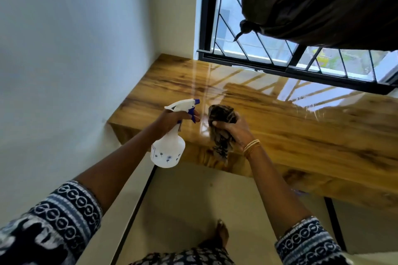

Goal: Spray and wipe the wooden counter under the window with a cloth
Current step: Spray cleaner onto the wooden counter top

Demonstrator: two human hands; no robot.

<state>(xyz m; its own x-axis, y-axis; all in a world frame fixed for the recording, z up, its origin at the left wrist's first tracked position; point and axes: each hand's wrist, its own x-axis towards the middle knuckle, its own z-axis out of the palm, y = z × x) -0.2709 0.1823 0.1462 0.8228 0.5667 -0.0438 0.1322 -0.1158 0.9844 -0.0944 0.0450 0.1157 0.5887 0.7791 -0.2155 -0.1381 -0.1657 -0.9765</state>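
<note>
Far left we see a plain pale wall (64,49) meeting the left end of the wooden counter (280,127). Patterned dark-and-white sleeve (53,221) at bottom left, bare forearm running up to the left hand (172,119). Left hand grips the neck of a white spray bottle (168,150) with blue trigger, one finger on the trigger, nozzle aimed right toward the cloth. Bottle body hangs tilted over the counter's front edge, apart from the surface.

Just right of it, the right hand (234,129) clutches a bunched dark patterned cloth (221,127); one end sticks up above the fingers, the other trails down past the counter's front edge. We can't tell if the cloth touches the wood — motion blur there. Gold bangles (251,146) on the right wrist.

Counter is glossy, reflecting the window grille. Black-framed window (269,54) sits directly above its back edge. Upper right, a dark brown curtain (323,0) is knotted up in front of the glass. Beige floor (193,200) below; a bare foot (221,232) at bottom centre.
</note>
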